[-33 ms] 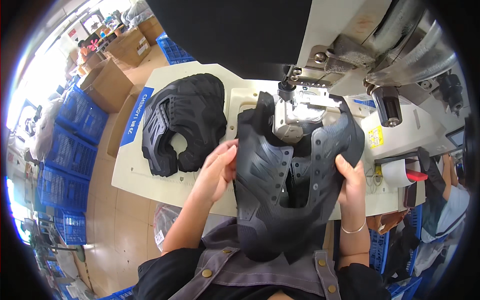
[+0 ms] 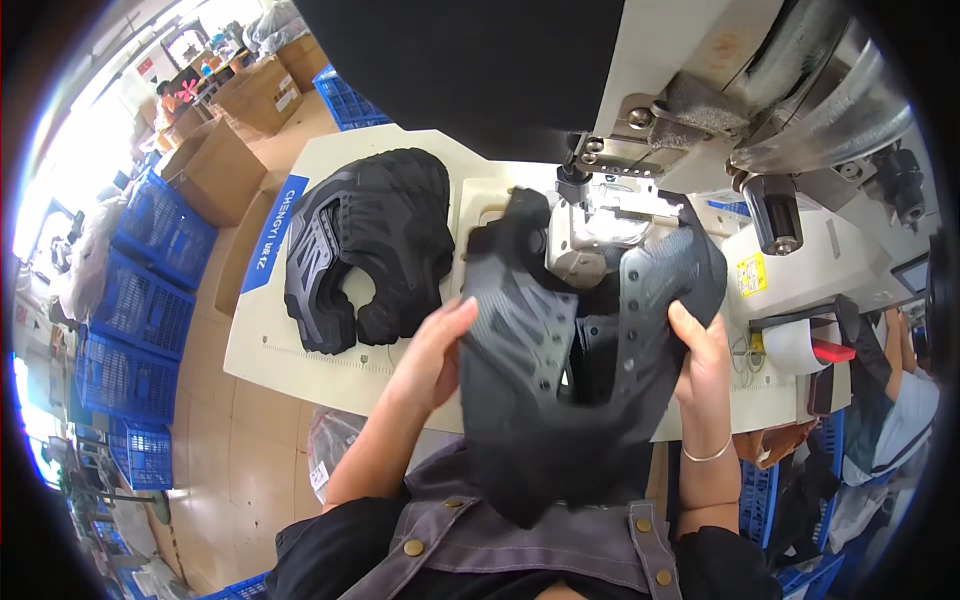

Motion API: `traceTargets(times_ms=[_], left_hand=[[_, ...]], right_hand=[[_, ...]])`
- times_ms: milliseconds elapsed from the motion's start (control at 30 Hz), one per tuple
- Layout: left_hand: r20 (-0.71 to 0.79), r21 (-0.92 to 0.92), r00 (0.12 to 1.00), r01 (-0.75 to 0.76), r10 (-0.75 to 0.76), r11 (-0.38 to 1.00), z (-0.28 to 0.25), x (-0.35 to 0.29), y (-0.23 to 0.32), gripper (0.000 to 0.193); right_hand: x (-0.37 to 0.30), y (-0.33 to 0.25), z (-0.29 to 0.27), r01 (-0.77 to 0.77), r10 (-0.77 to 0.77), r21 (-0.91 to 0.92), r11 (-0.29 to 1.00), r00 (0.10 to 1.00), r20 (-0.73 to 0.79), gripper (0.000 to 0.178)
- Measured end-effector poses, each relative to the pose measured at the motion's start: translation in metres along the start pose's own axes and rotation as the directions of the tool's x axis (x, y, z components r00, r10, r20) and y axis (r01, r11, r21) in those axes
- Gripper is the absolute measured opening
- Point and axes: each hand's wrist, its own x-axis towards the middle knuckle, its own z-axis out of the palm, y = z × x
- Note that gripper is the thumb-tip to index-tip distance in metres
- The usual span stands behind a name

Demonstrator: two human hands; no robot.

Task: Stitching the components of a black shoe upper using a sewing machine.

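Note:
A black and dark grey shoe upper (image 2: 520,420) with lace eyelets spreads before my chest, its open collar end around the lit sewing area of a sewing machine (image 2: 580,250). At its left edge, my left hand (image 2: 430,355) has the thumb on top and the other fingers partly hidden; it is closed on the edge. My right hand (image 2: 703,360) grips the right edge, thumb on the upper face and fingers underneath. The lower end of the upper is blurred. To the left, a stack of similar shoe uppers (image 2: 400,220) lies on the pale machine table (image 2: 270,345).
The dark machine head (image 2: 460,70) overhangs the table. Blue plastic crates (image 2: 135,375) and cardboard boxes (image 2: 215,170) stand on the floor at left. At right are a white machine housing (image 2: 800,260), more crates and another person's arm (image 2: 893,350).
The upper has shifted and tilted slightly, its left edge moving left. My left thumb now lies over that edge. My right hand has barely moved.

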Motion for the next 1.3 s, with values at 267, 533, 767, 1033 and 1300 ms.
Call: traceTargets(times_ms=[267, 533, 767, 1033, 1300], left_hand=[[0.047, -0.053, 0.992, -0.113, 0.115, 0.992, 0.037, -0.011, 0.012, 0.019], [-0.007, 0.096, 0.966, -0.255, 0.257, 0.962, 0.057, 0.010, 0.023, 0.016], [0.026, 0.174, 0.941, -0.337, 0.337, 0.925, 0.059, 0.018, 0.023, 0.016], [0.017, 0.157, 0.960, -0.278, 0.279, 0.948, 0.062, 0.022, 0.030, 0.019], [-0.008, 0.187, 0.968, -0.245, 0.251, 0.951, 0.061, 0.027, 0.019, 0.017]], right_hand=[[0.021, -0.015, 0.003, -0.033, 0.037, 0.054, 0.998, 0.997, -0.071, 0.028], [0.038, -0.024, 0.004, -0.061, 0.067, 0.041, 0.997, 0.984, -0.164, 0.021], [0.039, -0.025, 0.000, -0.037, 0.043, 0.034, 0.999, 0.981, -0.189, 0.019], [0.025, -0.022, -0.005, -0.008, 0.007, -0.012, 1.000, 0.999, -0.033, 0.031], [0.011, -0.019, 0.008, 0.046, -0.050, -0.100, 0.994, 0.998, -0.042, 0.038]])
